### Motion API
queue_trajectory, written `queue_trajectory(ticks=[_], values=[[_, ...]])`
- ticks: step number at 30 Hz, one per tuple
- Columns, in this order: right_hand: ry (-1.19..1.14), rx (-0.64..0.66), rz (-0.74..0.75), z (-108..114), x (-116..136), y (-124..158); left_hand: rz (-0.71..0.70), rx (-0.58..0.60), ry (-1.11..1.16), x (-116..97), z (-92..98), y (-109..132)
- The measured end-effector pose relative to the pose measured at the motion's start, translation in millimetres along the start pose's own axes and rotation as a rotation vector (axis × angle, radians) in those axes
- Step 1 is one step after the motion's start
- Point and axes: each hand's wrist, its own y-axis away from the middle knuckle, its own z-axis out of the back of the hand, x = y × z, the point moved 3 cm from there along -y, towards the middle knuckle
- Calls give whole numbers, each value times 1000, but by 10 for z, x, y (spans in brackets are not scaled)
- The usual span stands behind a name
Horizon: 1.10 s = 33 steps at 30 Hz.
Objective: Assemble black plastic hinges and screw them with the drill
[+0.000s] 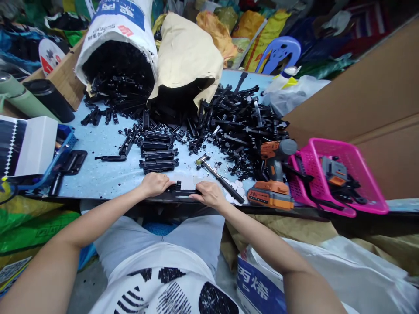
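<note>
At the table's front edge, my left hand [156, 184] is closed on the left end of a black part [185, 192]. My right hand [209, 193] grips the right end of the same part, its thumb along the near side. Behind my left hand lies a stack of black folded assemblies [159, 165] in a column. A hammer [220, 176] rests just right of my right hand, its head away from me and its handle toward the edge. Small white discs [240, 188] lie beside the handle.
An orange cordless drill [275, 174] stands right of the hammer, beside a pink basket [347, 152]. Black parts [235, 117] are heaped behind, spilling near a white sack [121, 26] and a beige sack [190, 52]. A blue basket [67, 141] sits left.
</note>
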Motion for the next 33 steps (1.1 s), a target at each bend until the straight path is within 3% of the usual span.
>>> queue_trajectory(ticks=[6, 11, 15, 17, 20, 24, 29, 33], values=[[-109, 41, 20, 92, 74, 13, 103, -141, 41, -18, 93, 62], [-49, 135, -8, 287, 306, 113, -151, 38, 11, -79, 125, 225], [98, 218, -176, 439, 488, 47, 131, 59, -136, -79, 172, 307], [136, 176, -180, 489, 568, -69, 208, 58, -168, -119, 196, 310], [121, 34, 36, 515, 718, -272, 214, 59, -152, -194, 229, 286], [58, 8, 265, 417, 841, -383, 229, 58, -135, -236, 281, 255], [104, -113, 81, 405, 686, -325, 341, 70, -154, -151, 396, 206], [180, -53, 80, 493, 581, -342, 361, 77, -158, -110, 463, 160]])
